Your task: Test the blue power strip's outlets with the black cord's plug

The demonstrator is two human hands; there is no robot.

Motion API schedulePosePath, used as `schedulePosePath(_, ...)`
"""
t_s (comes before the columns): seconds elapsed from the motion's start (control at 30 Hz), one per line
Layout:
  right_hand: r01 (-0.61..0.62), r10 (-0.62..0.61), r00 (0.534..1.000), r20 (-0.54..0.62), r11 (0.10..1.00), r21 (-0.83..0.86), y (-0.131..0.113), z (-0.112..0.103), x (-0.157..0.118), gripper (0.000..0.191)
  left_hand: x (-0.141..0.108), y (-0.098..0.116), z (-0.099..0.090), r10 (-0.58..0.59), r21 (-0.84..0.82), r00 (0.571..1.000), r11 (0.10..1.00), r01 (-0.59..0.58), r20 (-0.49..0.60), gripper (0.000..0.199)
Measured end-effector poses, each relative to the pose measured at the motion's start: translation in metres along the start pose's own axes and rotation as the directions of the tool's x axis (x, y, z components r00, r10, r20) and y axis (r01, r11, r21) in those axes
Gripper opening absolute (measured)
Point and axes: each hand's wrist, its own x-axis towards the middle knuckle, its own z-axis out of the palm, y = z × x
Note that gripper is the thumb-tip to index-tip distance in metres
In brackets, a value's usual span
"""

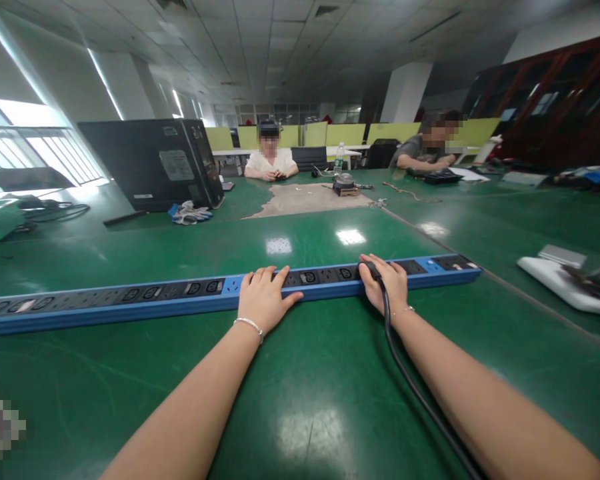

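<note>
A long blue power strip (170,308) with black sockets lies across the green table, running from the left edge to right of centre. My left hand (265,293) rests on top of it near its middle, fingers spread over the far edge and thumb stretched to the right. Further right, my right hand (386,283) is closed around a black plug, held at the strip's sockets. Whether the plug's pins are inside a socket is hidden by my fingers. Its black power cord (405,370) hangs toward me beneath my right forearm.
A black computer case (155,163) stands at the back left, with gloves (190,213) beside it. Across the table sit two people, one centre (270,160), one right (423,150). A bottle (339,159) stands between them. A white tray-like object (563,287) lies at right.
</note>
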Motion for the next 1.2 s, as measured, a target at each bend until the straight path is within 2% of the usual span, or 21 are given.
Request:
schedulePosePath(0.07, -0.051, 0.07, 0.992, -0.104, 0.983, 0.177, -0.002, -0.015, 0.013, 0.04, 0.0, 0.0, -0.001, -0.001, 0.001, 1.0, 1.0, 0.001, 0.003, 0.062)
schedulePosePath(0.1, -0.09, 0.153, 0.961, -0.232, 0.962, 0.259, 0.0, -0.025, 0.02, 0.044, 0.0, 0.0, -0.001, -0.002, 0.001, 1.0, 1.0, 0.002, 0.002, 0.062)
schedulePosePath(0.17, -0.115, 0.226, 0.917, -0.33, 0.94, 0.322, 0.014, -0.044, 0.033, 0.045, 0.001, 0.0, -0.001, -0.001, 0.0, 1.0, 1.0, 0.001, 0.004, 0.062)
schedulePosePath(0.23, -0.154, 0.229, 0.951, -0.205, 0.932, 0.328, 0.039, -0.058, 0.041, 0.041, 0.001, 0.0, -0.001, 0.001, -0.001, 1.0, 1.0, -0.001, 0.007, 0.062)
schedulePosePath(0.33, -0.235, 0.253, 0.967, -0.025, 0.927, 0.293, 0.08, -0.068, 0.044, 0.042, 0.0, 0.0, -0.001, -0.003, 0.003, 1.0, 1.0, 0.003, 0.008, 0.062)
schedulePosePath(0.43, -0.232, 0.222, 0.972, 0.08, 0.961, 0.152, 0.1, -0.069, 0.042, 0.04, 0.0, 0.0, -0.001, -0.001, 0.011, 1.0, 1.0, 0.001, 0.006, 0.061)
schedulePosePath(0.57, -0.196, 0.189, 0.969, 0.157, 0.98, 0.034, 0.098, -0.07, 0.044, 0.041, 0.0, 0.001, -0.002, 0.012, 0.015, 1.0, 1.0, -0.012, 0.006, 0.061)
schedulePosePath(0.77, -0.194, 0.19, 0.968, 0.164, 0.981, 0.006, 0.103, -0.07, 0.044, 0.043, 0.0, 0.001, -0.003, 0.004, -0.001, 1.0, 1.0, -0.004, 0.013, 0.06)
schedulePosePath(0.9, -0.119, 0.143, 0.971, 0.191, 0.984, -0.135, 0.108, -0.067, 0.042, 0.041, 0.0, 0.001, -0.004, -0.002, -0.009, 1.0, 1.0, 0.002, 0.027, 0.061)
schedulePosePath(1.07, -0.026, 0.111, 0.968, 0.223, 0.936, -0.351, 0.106, -0.07, 0.036, 0.043, 0.001, 0.002, -0.004, -0.002, 0.008, 1.0, 1.0, 0.002, 0.031, 0.06)
schedulePosePath(1.2, 0.024, 0.051, 0.983, 0.179, 0.919, -0.393, 0.105, -0.07, 0.03, 0.042, 0.001, 0.001, -0.004, 0.01, 0.014, 1.0, 1.0, -0.011, 0.021, 0.061)
